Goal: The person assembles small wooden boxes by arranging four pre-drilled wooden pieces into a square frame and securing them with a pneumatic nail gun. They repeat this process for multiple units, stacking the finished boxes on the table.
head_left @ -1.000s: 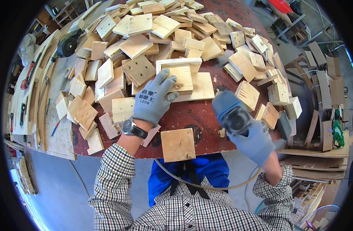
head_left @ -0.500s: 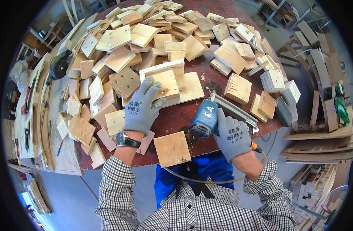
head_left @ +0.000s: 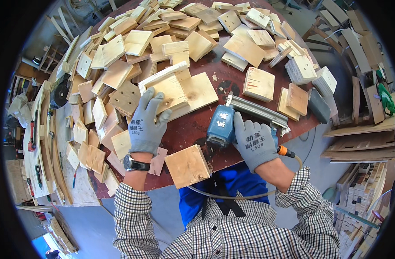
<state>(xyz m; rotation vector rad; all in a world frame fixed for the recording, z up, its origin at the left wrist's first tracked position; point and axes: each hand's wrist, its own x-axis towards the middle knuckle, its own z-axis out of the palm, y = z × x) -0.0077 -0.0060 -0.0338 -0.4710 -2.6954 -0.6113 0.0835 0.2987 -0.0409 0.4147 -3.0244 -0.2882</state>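
My left hand (head_left: 148, 123), in a grey glove, holds a small plywood square (head_left: 169, 96) with fingers on its top and thumb at its near edge. That square lies over a longer plywood board (head_left: 202, 93), and a narrow strip (head_left: 163, 77) runs along their far edge. My right hand (head_left: 255, 142), also gloved, is closed round the handle of a blue air nail gun (head_left: 220, 127). The gun's silver magazine (head_left: 258, 110) slants rightward and its nose points away from me, apart from the board. The handle is mostly hidden by my fingers.
A large heap of plywood squares (head_left: 137, 43) covers the table's far and left parts. A thick plywood block (head_left: 187, 166) sits at the near edge, another stack (head_left: 258, 84) right of the gun. An air hose (head_left: 232, 197) loops below. Long boards with tools (head_left: 38, 142) lie leftward.
The whole view has shifted and turned slightly, so the table things appear further left and higher. Both hands keep their holds; the nail gun stays close to the board.
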